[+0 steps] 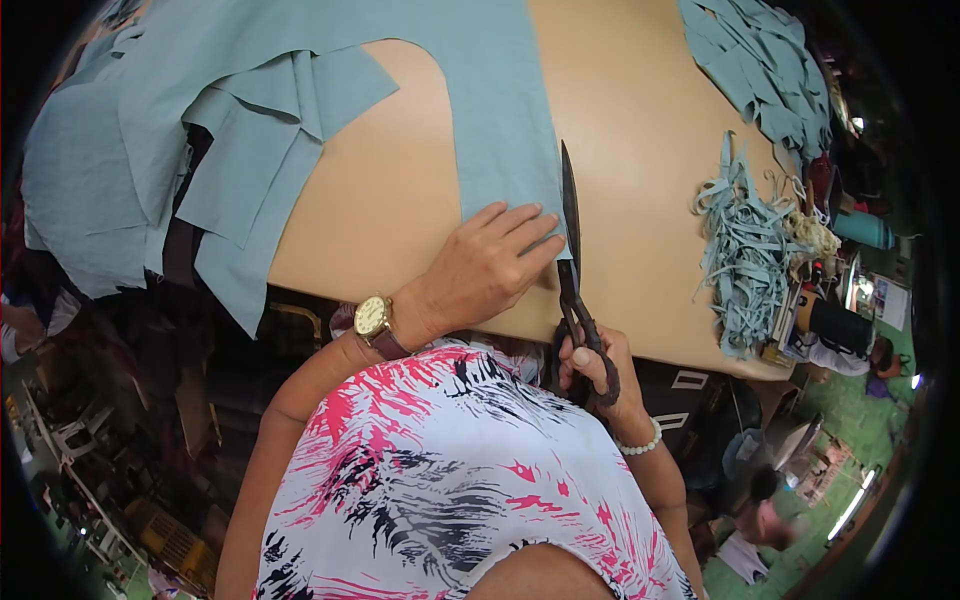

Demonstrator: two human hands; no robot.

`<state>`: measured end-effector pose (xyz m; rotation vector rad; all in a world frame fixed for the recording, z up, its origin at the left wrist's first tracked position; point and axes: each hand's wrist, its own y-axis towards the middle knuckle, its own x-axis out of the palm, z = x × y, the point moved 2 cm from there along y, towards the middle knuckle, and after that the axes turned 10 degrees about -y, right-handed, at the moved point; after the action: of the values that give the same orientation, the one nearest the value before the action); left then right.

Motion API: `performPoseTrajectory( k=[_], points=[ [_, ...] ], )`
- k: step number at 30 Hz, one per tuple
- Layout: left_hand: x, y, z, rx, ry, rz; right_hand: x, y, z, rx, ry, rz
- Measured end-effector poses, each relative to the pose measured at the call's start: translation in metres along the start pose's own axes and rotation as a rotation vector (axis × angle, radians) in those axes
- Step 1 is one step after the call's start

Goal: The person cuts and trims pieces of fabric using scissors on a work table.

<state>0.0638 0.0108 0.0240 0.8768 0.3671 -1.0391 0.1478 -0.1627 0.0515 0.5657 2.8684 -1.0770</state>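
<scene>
My left hand (485, 268) lies flat with fingers stretched out, pressing the near end of a strip of light blue-green fabric (505, 120) onto the table. My right hand (618, 372) grips the dark handles of a large pair of scissors (570, 280) at the table's front edge. The blades point away from me along the right edge of the fabric, close to my left fingertips. Whether cloth lies between the blades is hard to make out. Folded pieces of the same fabric (250, 170) spread over the left side, partly hanging off the edge.
The tan table (640, 200) curves around in front of me. A heap of thin fabric scraps (745, 260) lies at its right edge, with a stack of cut pieces (770, 75) behind. A turquoise bottle (862, 229) stands out beyond the right edge. Another person (765, 520) is at lower right.
</scene>
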Motion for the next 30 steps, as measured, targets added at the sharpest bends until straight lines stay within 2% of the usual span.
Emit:
performPoseTrajectory(
  k=[19, 25, 28, 30],
  points=[
    [0.0, -0.003, 0.001, -0.004, -0.094, 0.002, 0.006, 0.002, 0.0, -0.012, 0.066, 0.062],
    [-0.002, -0.002, 0.0, -0.014, -0.135, -0.002, 0.011, 0.0, -0.004, 0.166, 0.067, 0.086],
    [-0.003, -0.001, -0.001, -0.015, -0.148, 0.005, 0.009, 0.001, -0.004, 0.156, 0.001, 0.076],
    [-0.002, 0.0, -0.002, -0.016, -0.157, 0.017, 0.009, 0.0, 0.002, 0.111, 0.067, 0.05]
  ],
)
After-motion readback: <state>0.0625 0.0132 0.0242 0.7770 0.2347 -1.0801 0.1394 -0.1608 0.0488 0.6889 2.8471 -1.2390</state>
